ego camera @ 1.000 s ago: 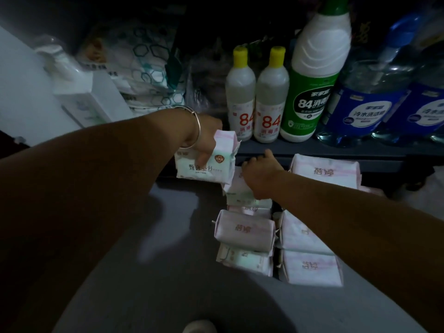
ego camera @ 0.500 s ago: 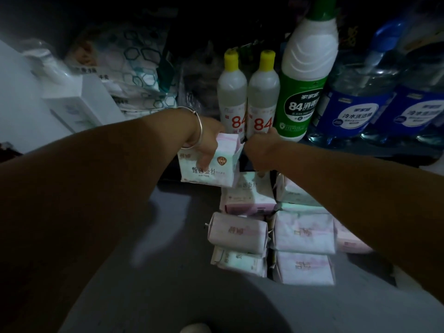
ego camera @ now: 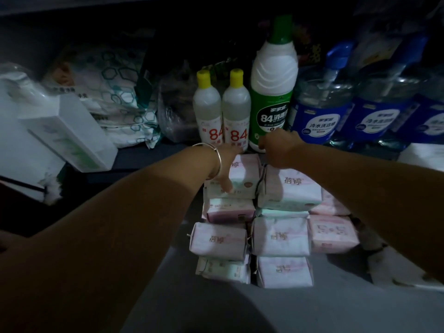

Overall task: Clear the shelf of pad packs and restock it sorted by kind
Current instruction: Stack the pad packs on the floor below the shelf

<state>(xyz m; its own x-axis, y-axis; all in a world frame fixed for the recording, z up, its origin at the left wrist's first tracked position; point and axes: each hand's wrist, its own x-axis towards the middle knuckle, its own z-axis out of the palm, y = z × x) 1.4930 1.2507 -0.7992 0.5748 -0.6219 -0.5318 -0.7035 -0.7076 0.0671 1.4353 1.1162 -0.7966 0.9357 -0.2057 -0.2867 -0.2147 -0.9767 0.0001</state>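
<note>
Several pink and white pad packs lie in a tight stack on the grey surface [ego camera: 173,299] below the bottle shelf. My left hand [ego camera: 225,164], with a bangle on the wrist, grips a small pad pack [ego camera: 246,175] at the stack's far left, thumb on its near face. My right hand [ego camera: 280,147] is curled over the far edge of a larger pad pack [ego camera: 288,188] beside it; its fingertips are hidden. Nearer me lie more packs [ego camera: 218,240] [ego camera: 280,236] [ego camera: 332,233] in rows.
Just behind the packs stand two small yellow-capped bottles [ego camera: 207,109], a tall green-labelled bottle [ego camera: 272,92] and blue-labelled jugs [ego camera: 322,114]. A white box [ego camera: 69,133] and a hexagon-patterned bag [ego camera: 113,92] sit at the left. The scene is dim.
My left hand has lowered its small pack from the air onto the far left of the stack. My right hand has come down onto the larger pack's far edge.
</note>
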